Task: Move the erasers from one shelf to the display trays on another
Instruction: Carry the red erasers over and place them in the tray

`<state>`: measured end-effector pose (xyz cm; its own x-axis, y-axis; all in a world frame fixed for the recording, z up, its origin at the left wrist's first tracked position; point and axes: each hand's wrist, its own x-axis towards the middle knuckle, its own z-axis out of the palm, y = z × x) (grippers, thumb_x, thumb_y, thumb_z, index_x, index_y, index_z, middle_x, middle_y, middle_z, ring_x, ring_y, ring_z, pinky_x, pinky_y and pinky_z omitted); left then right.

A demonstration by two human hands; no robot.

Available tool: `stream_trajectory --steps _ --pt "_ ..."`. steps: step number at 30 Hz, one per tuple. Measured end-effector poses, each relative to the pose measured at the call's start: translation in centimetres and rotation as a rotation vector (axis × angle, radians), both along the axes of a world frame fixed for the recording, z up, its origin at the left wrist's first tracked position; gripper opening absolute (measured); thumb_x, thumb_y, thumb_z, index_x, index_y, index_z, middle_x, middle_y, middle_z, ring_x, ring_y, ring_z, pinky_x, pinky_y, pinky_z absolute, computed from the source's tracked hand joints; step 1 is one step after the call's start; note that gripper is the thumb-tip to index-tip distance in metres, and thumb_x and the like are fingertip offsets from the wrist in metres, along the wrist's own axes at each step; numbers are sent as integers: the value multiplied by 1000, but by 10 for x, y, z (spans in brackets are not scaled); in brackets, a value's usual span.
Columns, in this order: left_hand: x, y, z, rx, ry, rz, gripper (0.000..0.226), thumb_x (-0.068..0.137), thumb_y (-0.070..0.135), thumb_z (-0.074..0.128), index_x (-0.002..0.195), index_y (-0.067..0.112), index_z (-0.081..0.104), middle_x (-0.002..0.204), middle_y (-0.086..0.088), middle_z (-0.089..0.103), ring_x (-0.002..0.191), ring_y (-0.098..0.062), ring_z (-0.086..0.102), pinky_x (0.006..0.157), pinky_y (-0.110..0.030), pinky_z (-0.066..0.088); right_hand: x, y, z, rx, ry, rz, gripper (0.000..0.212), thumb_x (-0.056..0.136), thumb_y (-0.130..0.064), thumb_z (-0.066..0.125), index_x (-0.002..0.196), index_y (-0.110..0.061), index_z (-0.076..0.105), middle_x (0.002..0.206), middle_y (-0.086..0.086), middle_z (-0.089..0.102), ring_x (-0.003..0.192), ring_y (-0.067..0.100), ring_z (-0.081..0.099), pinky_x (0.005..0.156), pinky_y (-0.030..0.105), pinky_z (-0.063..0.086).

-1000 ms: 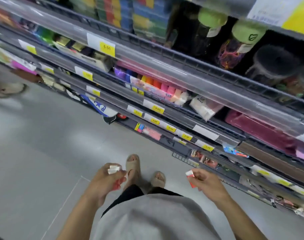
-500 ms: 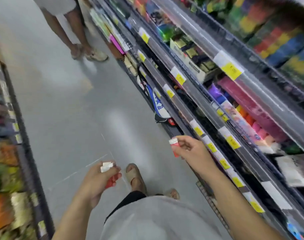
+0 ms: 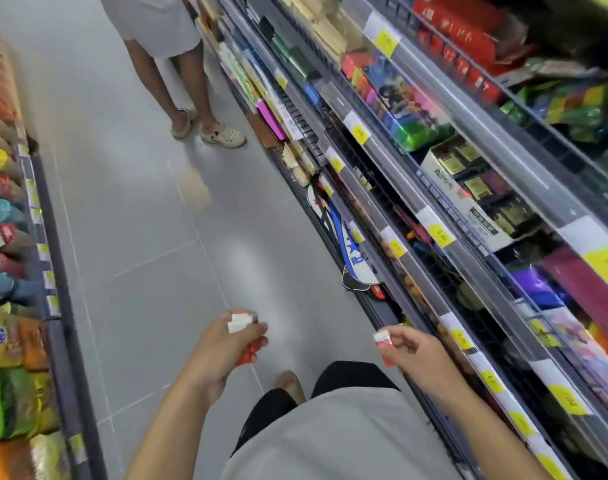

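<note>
The left hand (image 3: 226,344) holds a few erasers (image 3: 242,329), fingers curled round them. The right hand (image 3: 416,351) pinches one eraser (image 3: 385,346) over the floor (image 3: 150,209), beside the shelves (image 3: 468,209). Farther off, a person (image 3: 178,64) stands.

Floor: grey tiled floor (image 3: 150,188) runs up the middle of the frame.
Upper centre: another person's legs (image 3: 178,84) in pale clogs (image 3: 223,135).
Left edge: packets (image 3: 4,375) in orange, yellow and green, blurred.
Right side: stocked shelves with yellow price tags (image 3: 441,233).
Right centre: white carton (image 3: 461,199) of small boxes.
Lower shelf edge: blue-and-white bag (image 3: 354,254).
</note>
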<state>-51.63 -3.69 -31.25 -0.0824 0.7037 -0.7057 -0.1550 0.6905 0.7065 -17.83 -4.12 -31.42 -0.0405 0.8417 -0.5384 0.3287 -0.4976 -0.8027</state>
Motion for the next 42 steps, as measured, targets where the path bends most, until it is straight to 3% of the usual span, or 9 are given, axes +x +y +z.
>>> stream_trajectory --steps 8,12,15,18,21,24,30,36,42 --pt "-23 99 8 -27 11 23 51 67 23 85 112 12 64 81 -3 73 78 -21 74 63 -31 53 -27 121 -16 -26 51 -30 16 86 -15 77 99 -24 76 79 3 74 66 13 64 58 20 47" --pt "-39 143 13 -54 61 70 54 67 25 86 115 11 65 84 -5 75 80 -22 76 63 -32 54 -51 214 -2 47 89 44 17 86 -11 76 100 -21 76 85 3 75 70 12 67 68 27 53" --pt "-48 178 18 -43 81 115 55 67 27 87 115 12 66 86 -6 75 84 -22 77 66 -33 55 -68 276 22 129 137 90 20 88 -9 75 102 -23 75 83 -3 74 69 10 67 65 17 51" --pt "-50 220 28 -20 73 115 50 73 23 87 116 10 66 86 -6 74 83 -22 76 65 -32 54 -77 323 46 197 164 103 22 88 -7 73 101 -24 75 82 -7 72 71 6 66 66 14 50" --pt "-52 274 43 41 51 97 43 77 16 87 114 10 66 85 -6 72 81 -22 74 62 -32 54 -85 358 68 263 168 43 25 87 -5 73 100 -26 75 84 -5 72 75 7 65 70 16 52" --pt "-50 342 66 137 24 47 31 85 8 82 111 12 67 85 -6 72 80 -23 75 57 -29 54 -89 384 92 327 168 1 28 88 -4 72 102 -28 72 87 -13 72 81 4 65 77 20 54" --pt "-25 481 146 387 -86 -199 27 83 4 81 104 16 67 80 -5 73 75 -24 74 51 -27 51 -93 415 156 444 126 -175 24 92 -2 67 110 -18 68 92 -15 69 81 4 63 80 22 52" --pt "19 556 244 622 -254 -543 25 69 14 82 89 26 73 79 -13 69 60 -20 66 54 -32 44 -106 412 212 635 141 -445 26 96 -2 62 115 -19 61 96 6 67 74 26 63 84 49 57" --pt "71 577 315 818 -466 -831 29 63 25 83 90 24 71 77 -13 67 63 -21 64 44 -25 40 -104 393 262 724 6 -564 31 93 -24 65 120 -38 61 107 -5 68 86 23 67 73 29 55"
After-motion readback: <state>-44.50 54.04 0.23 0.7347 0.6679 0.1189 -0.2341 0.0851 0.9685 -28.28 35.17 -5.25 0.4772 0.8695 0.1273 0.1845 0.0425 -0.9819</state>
